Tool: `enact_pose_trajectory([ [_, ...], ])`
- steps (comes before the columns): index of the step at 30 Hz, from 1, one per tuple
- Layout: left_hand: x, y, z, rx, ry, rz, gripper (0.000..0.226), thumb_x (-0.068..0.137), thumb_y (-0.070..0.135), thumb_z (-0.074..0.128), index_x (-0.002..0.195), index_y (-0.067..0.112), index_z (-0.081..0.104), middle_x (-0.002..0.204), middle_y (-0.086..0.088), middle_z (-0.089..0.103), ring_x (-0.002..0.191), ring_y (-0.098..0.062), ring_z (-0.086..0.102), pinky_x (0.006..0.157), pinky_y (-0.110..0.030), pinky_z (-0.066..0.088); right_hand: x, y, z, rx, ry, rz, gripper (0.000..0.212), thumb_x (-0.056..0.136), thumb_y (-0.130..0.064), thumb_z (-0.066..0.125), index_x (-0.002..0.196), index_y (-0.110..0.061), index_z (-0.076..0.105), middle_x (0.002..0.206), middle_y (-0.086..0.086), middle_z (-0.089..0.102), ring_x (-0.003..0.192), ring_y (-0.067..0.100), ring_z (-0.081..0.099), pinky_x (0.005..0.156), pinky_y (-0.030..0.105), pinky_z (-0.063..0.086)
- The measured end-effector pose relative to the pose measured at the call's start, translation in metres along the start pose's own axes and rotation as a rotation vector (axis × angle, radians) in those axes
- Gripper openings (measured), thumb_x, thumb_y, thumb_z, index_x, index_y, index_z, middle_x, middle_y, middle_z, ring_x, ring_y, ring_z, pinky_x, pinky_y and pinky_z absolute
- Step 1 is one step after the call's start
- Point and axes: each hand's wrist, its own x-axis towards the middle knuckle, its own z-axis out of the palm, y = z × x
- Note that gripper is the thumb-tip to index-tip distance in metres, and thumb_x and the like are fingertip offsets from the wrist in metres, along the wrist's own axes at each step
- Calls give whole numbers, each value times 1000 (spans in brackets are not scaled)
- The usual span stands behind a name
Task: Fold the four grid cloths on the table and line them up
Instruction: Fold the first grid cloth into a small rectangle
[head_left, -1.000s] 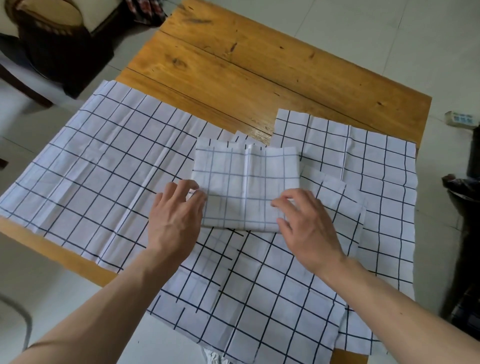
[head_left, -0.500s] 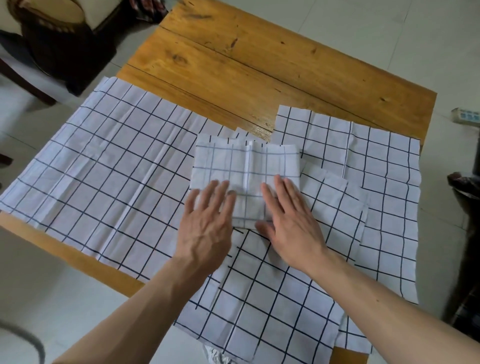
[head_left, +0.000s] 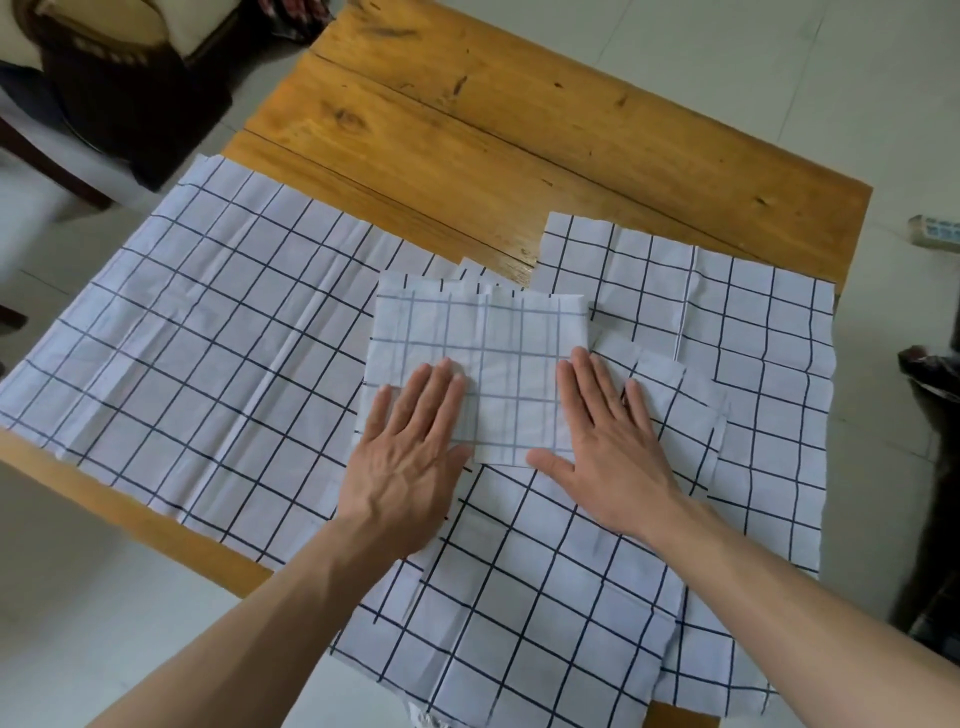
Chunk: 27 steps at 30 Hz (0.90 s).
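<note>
Small folded white cloth with faint blue grid lines (head_left: 480, 364) lies mid-table, on top of the spread cloths. Left hand (head_left: 410, 462) rests flat on its near left part, fingers straight and together, gripping nothing. Right hand (head_left: 608, 447) lies flat on its near right corner, fingers extended, thumb out, likewise holding nothing. Judgement: thin, light, limp fabric; layers will slide on the cloth below; best taken by pinching the folded edges. Large unfolded white cloth with dark grid (head_left: 197, 364) lies to the left; others overlap near and right. Worn wooden plank table (head_left: 519, 130) carries all.
</note>
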Motion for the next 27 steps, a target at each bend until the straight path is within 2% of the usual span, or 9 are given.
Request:
enact_pose_trajectory([
  [5, -2, -15, -1, 36, -10, 9, 64, 102, 54, 3, 153, 28, -25, 160, 7, -34, 147, -15, -31, 120, -48, -12, 17, 9, -27, -11, -104, -19, 127, 73, -87, 39, 149, -12, -28, 154, 5, -39, 142, 19, -35, 121, 47, -11],
  [9, -7, -25, -2, -11, -23, -49, 65, 100, 57, 2, 153, 31, -25, 160, 10, -32, 147, -15, -31, 120, -52, -13, 30, 16, -38, -37, -144, -24, 148, 56, -92, 54, 146, -15, -34, 150, 2, -45, 140, 19, -38, 119, 47, -14],
  [13, -15, -39, -4, -21, -20, -110, 65, 99, 56, 2, 153, 31, -24, 160, 12, -31, 147, -14, -31, 121, -51, -13, 37, 20, -44, -61, -182, -24, 158, 47, -88, 65, 144, -17, -38, 147, -1, -49, 138, 20, -42, 119, 48, -16],
  [18, -26, -50, -9, -56, -10, -144, 62, 99, 53, 2, 154, 33, -20, 162, 12, -27, 147, -14, -30, 121, -52, -13, 38, 15, -50, -81, -209, -4, 162, 46, -84, 71, 143, -16, -39, 147, 3, -50, 137, 24, -43, 118, 50, -17],
  [20, -28, -51, -10, -46, -12, -141, 61, 100, 51, 4, 155, 33, -16, 163, 9, -23, 148, -16, -28, 121, -53, -12, 36, 9, -53, -73, -203, -1, 159, 48, -86, 68, 144, -16, -38, 148, 6, -48, 137, 25, -43, 117, 50, -17],
  [22, -27, -52, -10, -26, -10, -135, 61, 100, 50, 6, 156, 34, -14, 164, 6, -21, 149, -17, -28, 122, -53, -9, 30, -5, -54, -30, -111, -51, 146, 57, -87, 61, 148, -18, -30, 152, 8, -43, 139, 24, -41, 119, 50, -15],
  [25, -24, -52, -15, -14, 0, -127, 63, 99, 50, 14, 157, 35, -7, 166, 2, -15, 151, -19, -20, 124, -52, 3, 20, -31, -50, 72, 70, -208, 103, 86, -63, 56, 157, -17, -3, 161, 5, -25, 147, 18, -25, 122, 40, -9],
  [27, -22, -52, -23, -6, 35, -104, 65, 98, 49, 25, 158, 31, 7, 167, -2, 1, 154, -23, -1, 123, -50, 14, 19, -44, -44, 114, 79, -248, 87, 94, -47, 57, 157, -16, 6, 163, 4, -15, 150, 17, -14, 122, 33, -5],
])
